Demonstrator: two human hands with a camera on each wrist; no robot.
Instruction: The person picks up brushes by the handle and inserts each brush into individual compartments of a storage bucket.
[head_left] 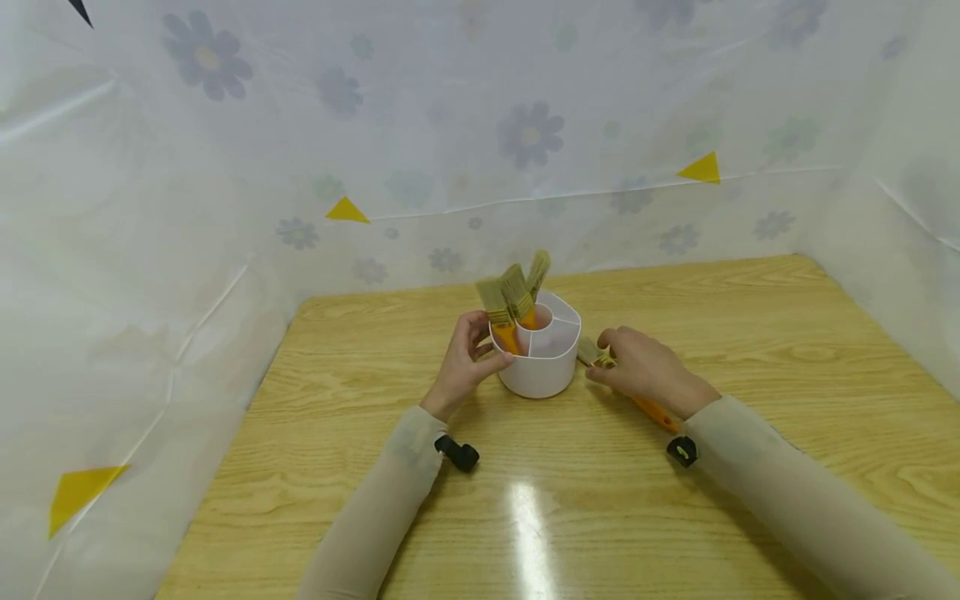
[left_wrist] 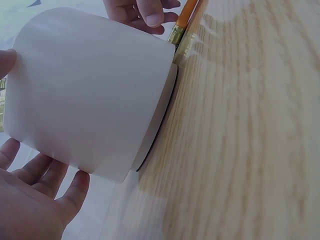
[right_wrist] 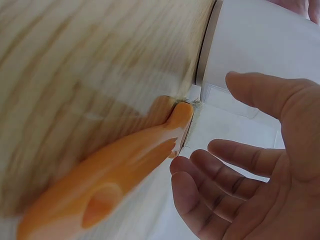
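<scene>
A white round divided organizer (head_left: 538,377) stands on the wooden table. Three paintbrushes (head_left: 507,335) lean in it, bristles up, their orange handles down in its left and centre compartments. My left hand (head_left: 467,367) holds the organizer's left side, thumb near the front rim and fingers against the wall. To the right, another paintbrush (head_left: 654,414) lies on the table, bristles pointing toward the organizer. My right hand (head_left: 647,367) hovers over it. In the right wrist view, the thumb and loosely bent fingers (right_wrist: 225,175) are spread apart beside the orange handle (right_wrist: 115,160), holding nothing.
White flower-patterned sheeting (head_left: 450,125) hangs around the table (head_left: 337,500) at the back and both sides. Yellow triangles (head_left: 701,168) mark the sheeting. Black wrist straps (head_left: 457,454) sit on both sleeves.
</scene>
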